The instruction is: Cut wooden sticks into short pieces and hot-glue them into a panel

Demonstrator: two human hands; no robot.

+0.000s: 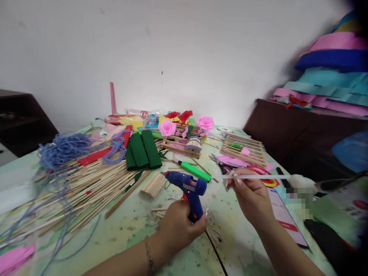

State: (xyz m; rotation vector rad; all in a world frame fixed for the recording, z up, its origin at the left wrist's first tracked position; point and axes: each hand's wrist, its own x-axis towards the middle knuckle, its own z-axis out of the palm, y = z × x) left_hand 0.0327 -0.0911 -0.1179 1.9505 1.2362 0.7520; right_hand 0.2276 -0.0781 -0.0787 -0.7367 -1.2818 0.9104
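My left hand [179, 224] is wrapped round the handle of a blue glue gun [186, 183], whose nozzle points left. A white glue stick [258, 177] is pinched between the fingertips of my right hand [248, 191]; its left end is near the rear of the gun, with a small gap. Just behind the gun lies a bright green knife [195, 171]. Left of the nozzle is a small raft of short wooden sticks [153, 184]. Scissors with red and yellow handles [263, 174] lie behind my right hand.
Long wooden sticks [86, 195] and blue yarn [64, 149] cover the left. Green paper [143, 151], pink paper flowers [167, 127] and a stick frame [244, 147] stand further back. A phone [287, 218] lies at right. The gun's black cord [215, 253] runs toward me.
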